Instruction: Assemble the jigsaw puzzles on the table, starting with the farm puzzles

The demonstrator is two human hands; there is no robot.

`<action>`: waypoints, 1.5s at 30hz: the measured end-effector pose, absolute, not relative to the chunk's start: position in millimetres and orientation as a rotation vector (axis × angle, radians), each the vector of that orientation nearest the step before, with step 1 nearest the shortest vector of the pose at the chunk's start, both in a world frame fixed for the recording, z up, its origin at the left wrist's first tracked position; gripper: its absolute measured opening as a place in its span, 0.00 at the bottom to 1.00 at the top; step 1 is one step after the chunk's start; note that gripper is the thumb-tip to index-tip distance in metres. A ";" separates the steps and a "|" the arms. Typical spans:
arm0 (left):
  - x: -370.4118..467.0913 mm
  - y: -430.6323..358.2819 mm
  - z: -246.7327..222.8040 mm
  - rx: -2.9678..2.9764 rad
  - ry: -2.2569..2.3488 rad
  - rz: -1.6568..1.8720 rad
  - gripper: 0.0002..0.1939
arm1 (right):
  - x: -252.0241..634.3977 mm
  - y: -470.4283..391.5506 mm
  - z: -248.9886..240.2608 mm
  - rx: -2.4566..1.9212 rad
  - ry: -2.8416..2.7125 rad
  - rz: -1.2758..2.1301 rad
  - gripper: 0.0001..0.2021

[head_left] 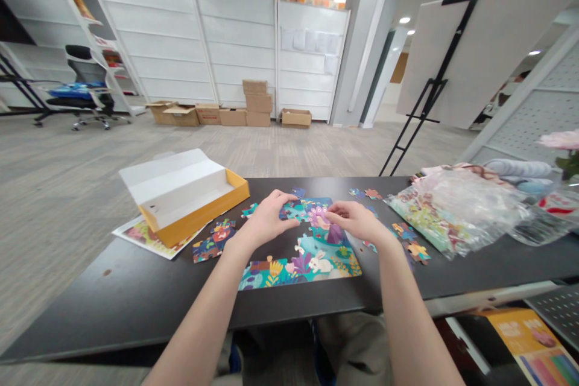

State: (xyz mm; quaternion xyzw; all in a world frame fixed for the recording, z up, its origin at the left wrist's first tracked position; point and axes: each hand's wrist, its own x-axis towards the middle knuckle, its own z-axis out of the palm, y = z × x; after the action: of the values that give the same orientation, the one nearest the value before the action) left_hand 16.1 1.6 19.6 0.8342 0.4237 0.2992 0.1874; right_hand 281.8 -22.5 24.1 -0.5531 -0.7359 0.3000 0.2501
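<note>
A partly joined jigsaw puzzle [312, 264] lies on the black table [149, 289], its lower edge and right side connected. My left hand [270, 217] is at its upper left, thumb and fingers apart, beside a teal section [295, 210]. Over the puzzle's upper right is my right hand [353, 218], its thumb and fingertips close together at a purple flower piece [319, 215]; whether they grip it or only touch it is unclear. Loose pieces [217, 240] lie left of the puzzle, and more pieces [411, 241] lie to its right.
An open yellow and white box [194, 217] stands at the table's left on a printed sheet [169, 248]. Plastic-wrapped items [461, 208] cover part of the right side. Beyond the table are cardboard boxes [257, 102], a chair [84, 87] and a board on a black stand [429, 99].
</note>
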 end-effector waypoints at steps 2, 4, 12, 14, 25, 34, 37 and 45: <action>23.7 0.0 20.3 2.353 1.143 0.871 0.24 | 268.0 -22.3 24.2 -1.409 -1.999 0.925 0.17; 29.2 0.2 19.4 2.352 1.122 0.895 0.24 | 255.6 -20.5 24.2 -1.363 -1.973 0.973 0.15; 26.8 0.8 19.4 2.115 1.174 0.841 0.13 | 231.9 -8.4 22.3 -1.283 -1.940 0.981 0.09; 22.3 -0.5 20.9 2.024 1.151 0.788 0.16 | 231.6 -8.0 21.6 -1.288 -1.996 0.969 0.08; 6.8 -9.2 21.6 1.956 1.011 0.463 0.09 | 227.4 -15.3 21.1 -1.264 -2.034 1.164 0.09; -1.2 -2.8 16.4 1.939 1.119 0.582 0.07 | 236.4 -11.9 15.6 -1.501 -2.092 0.853 0.04; 1.9 2.2 11.2 1.934 1.188 0.626 0.08 | 246.9 -10.6 14.9 -1.636 -2.136 0.661 0.06; 27.2 4.7 -0.1 2.119 1.256 0.619 0.08 | 254.4 -9.2 11.4 -1.594 -2.131 0.690 0.06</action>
State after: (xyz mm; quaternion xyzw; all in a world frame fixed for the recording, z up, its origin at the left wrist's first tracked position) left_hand 27.2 4.7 -0.1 0.7969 0.4723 0.2326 0.2963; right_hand 254.4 -9.2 11.4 -0.5687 -0.7602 0.2463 0.1951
